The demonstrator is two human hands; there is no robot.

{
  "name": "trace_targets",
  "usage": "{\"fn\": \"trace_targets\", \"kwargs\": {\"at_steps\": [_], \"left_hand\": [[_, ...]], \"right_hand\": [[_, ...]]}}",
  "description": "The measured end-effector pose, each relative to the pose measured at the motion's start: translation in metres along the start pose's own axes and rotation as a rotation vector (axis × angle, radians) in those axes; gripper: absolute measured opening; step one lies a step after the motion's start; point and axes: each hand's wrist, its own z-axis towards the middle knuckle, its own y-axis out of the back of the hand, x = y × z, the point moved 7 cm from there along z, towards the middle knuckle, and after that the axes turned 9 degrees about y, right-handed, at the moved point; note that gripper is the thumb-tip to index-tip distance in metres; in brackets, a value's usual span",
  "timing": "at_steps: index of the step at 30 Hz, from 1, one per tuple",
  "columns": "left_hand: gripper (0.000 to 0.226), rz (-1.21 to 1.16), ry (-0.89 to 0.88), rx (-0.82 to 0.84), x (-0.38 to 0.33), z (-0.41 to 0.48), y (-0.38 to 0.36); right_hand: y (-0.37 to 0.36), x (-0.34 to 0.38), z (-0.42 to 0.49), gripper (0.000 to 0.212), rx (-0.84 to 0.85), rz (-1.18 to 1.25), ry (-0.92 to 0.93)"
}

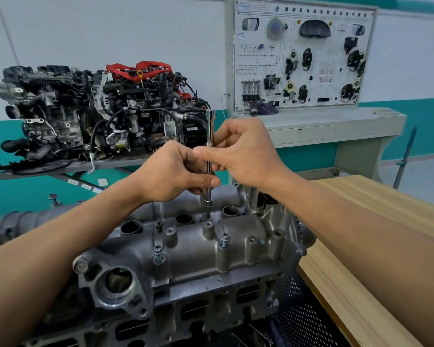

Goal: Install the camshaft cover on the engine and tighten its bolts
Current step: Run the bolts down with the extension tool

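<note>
One wooden bench (pixel 361 234) runs along the right side of the camshaft cover (pixel 236 236). One wiring training board (pixel 303 56) stands well behind the cover, off to the right. One complete engine (pixel 98 113) with red parts on top sits on a stand well behind the cover, off to the left.

The cover itself is already seated on top of your engine (pixel 211 304), dead centre in the head view, with its long side facing you. There is one cover, and it sits square as far as I can tell.

Both of your hands are above the far half of the cover. Your left hand (pixel 176 171) pinches the lower shaft of the extension bar (pixel 210 126) between thumb and curled fingers. Your right hand (pixel 246 151) pinches the same bar just above it, with the thumb in front and the fingers wrapped behind. That makes two grips on one tool.

The bar is one long chrome piece standing upright. Its drive end is clear above your right hand. Its tip is down in a bolt boss at the far middle of the cover. The fastener head under the tip is too small to make out.

Three round wells (pixel 131 226) show in a row along the cover's centre line.

Three bolts (pixel 158 252) stand proud on the near half of the cover, two of them with thread visible under the head.
</note>
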Motion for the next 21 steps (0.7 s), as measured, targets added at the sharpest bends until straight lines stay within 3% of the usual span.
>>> {"fn": "trace_targets", "kwargs": {"at_steps": [4,9,21], "left_hand": [[0.018,-0.012,0.011,0.070,-0.002,-0.002,-0.005],[0.014,-0.071,0.060,0.140,0.002,-0.003,-0.008],[0.030,-0.007,-0.022,0.004,0.001,-0.002,0.000]], "right_hand": [[-0.010,-0.003,-0.003,0.006,0.168,0.148,-0.047],[-0.012,-0.002,-0.007,0.018,0.275,0.239,-0.090],[-0.002,0.011,-0.004,0.023,-0.061,-0.131,-0.005]]}}
